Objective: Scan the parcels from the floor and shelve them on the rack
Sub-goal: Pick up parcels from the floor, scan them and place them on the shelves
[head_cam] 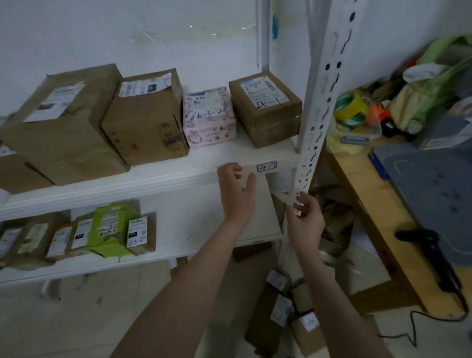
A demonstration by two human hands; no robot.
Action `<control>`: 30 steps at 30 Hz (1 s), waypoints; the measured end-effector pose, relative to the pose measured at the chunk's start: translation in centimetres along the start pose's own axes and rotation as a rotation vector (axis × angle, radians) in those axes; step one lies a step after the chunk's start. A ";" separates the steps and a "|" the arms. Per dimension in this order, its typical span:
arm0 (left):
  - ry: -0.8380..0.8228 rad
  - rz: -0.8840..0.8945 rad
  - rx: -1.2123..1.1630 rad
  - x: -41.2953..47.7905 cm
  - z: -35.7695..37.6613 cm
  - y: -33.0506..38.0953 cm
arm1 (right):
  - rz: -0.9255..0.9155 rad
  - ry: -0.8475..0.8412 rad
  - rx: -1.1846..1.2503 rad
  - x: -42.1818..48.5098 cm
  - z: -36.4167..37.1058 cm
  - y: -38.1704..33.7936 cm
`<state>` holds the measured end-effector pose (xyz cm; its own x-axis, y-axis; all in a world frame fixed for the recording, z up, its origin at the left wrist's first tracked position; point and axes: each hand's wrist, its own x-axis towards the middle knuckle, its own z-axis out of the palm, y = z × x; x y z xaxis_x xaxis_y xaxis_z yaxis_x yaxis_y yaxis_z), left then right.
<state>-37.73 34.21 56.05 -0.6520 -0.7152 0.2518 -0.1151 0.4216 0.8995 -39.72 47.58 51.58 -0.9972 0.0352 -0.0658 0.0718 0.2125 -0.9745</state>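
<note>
1. Hands reach toward the white metal rack; both are empty, holding nothing.
2. The left hand hangs open with loosely curled fingers just in front of the upper shelf's edge, beside a small handwritten blue-bordered label.
3. The right hand is half open, fingertips touching the lower end of the rack's perforated upright.
4. On the upper shelf stand shelved parcels: two large brown cardboard boxes, a pink patterned box and a small brown cardboard box.
5. Smaller labelled parcels line the lower shelf.
6. Brown labelled parcels lie on the floor beside the wooden surface.
</note>
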 end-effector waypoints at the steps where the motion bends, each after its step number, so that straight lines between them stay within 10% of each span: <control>1: -0.032 -0.007 -0.002 -0.7 -0.2 -0.6 | 0.023 0.007 -0.021 -0.7 -0.1 0.9; 18: -0.797 -0.567 0.242 -15.7 -0.5 -23.2 | 0.772 0.102 -0.292 -16.6 -2.3 24.8; 30: -0.897 -0.768 0.467 -21.3 8.6 -42.4 | 0.952 0.005 -0.304 -16.3 -1.4 44.3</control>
<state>-25.42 36.39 9.48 -0.5561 -0.3121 -0.7703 -0.8205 0.3537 0.4490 -20.30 57.78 9.81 -0.5212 0.3248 -0.7892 0.8439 0.3342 -0.4197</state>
